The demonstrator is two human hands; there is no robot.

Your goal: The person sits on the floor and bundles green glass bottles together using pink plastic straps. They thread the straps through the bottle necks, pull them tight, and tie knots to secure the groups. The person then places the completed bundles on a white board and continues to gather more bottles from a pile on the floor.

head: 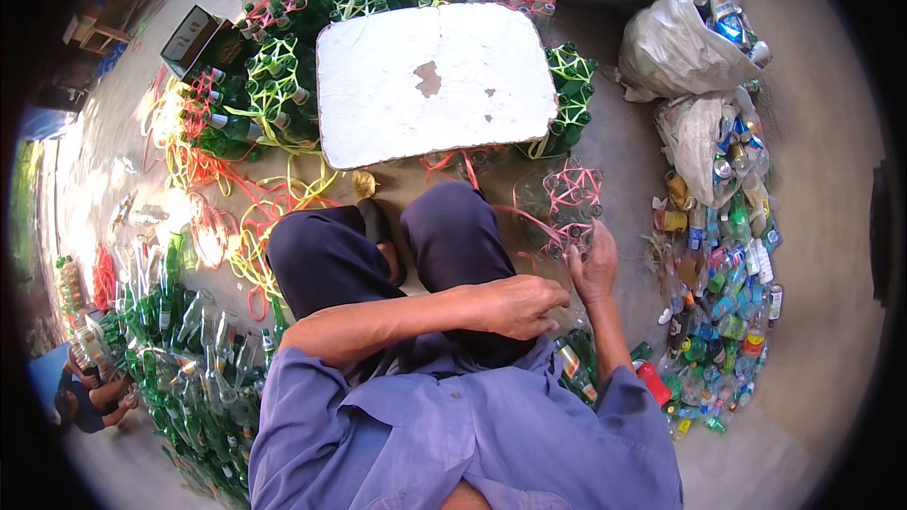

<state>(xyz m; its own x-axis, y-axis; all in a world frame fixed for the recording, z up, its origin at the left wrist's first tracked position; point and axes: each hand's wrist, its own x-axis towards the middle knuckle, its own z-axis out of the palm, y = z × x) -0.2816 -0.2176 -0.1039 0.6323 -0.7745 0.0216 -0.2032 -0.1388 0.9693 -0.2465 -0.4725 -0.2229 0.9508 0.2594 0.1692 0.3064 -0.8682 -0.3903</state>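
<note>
A bundle of clear glass bottles, their necks laced with pink strapping [570,188], stands on the floor beyond my right knee. My right hand [596,265] is at its near end, thumb and fingers on either side of a bottle mouth; whether it grips the glass is unclear. Across my lap reaches my left arm, and my left hand [521,308] is close to my right wrist with its fingers curled. What those fingers hold, if anything, is hidden. Below my hands, green glass bottles [579,361] lie beside my right hip.
A worn white board [439,85] covers bottles in front of my knees. Strapped green bottles [276,81] and loose yellow and red strapping [248,227] spread left. Loose bottles [191,375] pile at left, near another person [88,389]. Sacks [687,42] and plastic bottles [730,326] line the right.
</note>
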